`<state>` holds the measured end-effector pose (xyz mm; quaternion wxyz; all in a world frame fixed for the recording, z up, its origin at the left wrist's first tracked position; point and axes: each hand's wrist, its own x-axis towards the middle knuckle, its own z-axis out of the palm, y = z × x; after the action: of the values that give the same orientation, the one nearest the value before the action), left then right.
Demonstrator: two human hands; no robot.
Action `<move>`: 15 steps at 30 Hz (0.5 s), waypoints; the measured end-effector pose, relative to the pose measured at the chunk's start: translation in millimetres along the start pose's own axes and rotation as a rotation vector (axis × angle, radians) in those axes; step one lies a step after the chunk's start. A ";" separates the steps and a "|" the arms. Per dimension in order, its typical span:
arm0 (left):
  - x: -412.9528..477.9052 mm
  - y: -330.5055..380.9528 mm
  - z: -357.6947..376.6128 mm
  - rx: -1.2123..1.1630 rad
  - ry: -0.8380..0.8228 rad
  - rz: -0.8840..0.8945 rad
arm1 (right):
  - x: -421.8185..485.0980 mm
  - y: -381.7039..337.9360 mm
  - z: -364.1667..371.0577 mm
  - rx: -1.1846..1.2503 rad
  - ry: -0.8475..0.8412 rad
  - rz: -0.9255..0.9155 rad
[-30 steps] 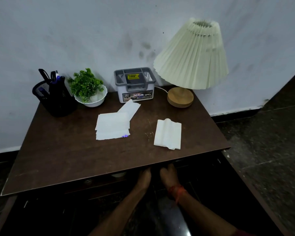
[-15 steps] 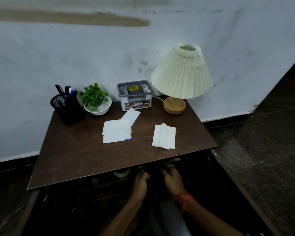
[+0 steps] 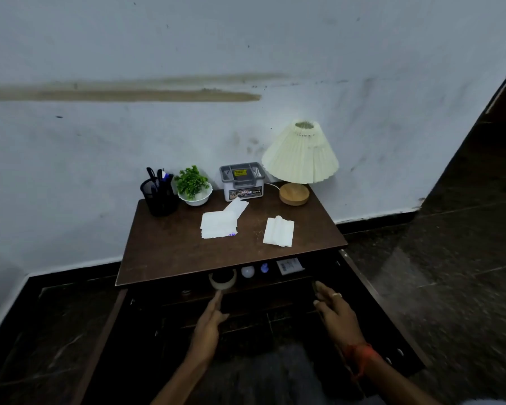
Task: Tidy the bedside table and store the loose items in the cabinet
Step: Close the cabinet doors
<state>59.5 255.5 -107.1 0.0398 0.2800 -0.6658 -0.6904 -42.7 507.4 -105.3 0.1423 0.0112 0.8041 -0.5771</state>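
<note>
Two hands are hanging in front of the open drawer under the bench, and both are released: our left hand is stretching flat toward a roll of tape, our right hand is spreading its fingers, grasping nothing. We are keeping them low, probably because the drawer is where the loose things are going. Inside it a white ball, a small blue thing and a card are lying near the front. Loose paper sheets and a folded cloth are lying on the bench, well apart from the hands, awaiting storage. Lamp, plant, pen holder and box are lining the wall, likely staying
</note>
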 end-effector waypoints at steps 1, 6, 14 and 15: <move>-6.8 1.8 -6.6 0.004 0.003 -0.008 | -5.5 -0.9 -6.5 -0.005 0.009 -0.010; -37.7 10.3 -37.6 0.024 0.084 -0.018 | -20.3 -1.8 -34.9 -0.058 0.078 -0.020; -64.4 13.6 -84.5 0.036 0.326 0.032 | -20.7 -2.8 -72.0 -0.265 0.204 -0.063; -66.9 13.5 -90.7 0.056 0.365 0.029 | -22.6 -4.3 -75.0 -0.283 0.212 -0.059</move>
<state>151.3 201.2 -68.2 0.1622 0.3920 -0.6705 -0.6087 -38.0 579.1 -73.9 0.0402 0.0283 0.8878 -0.4575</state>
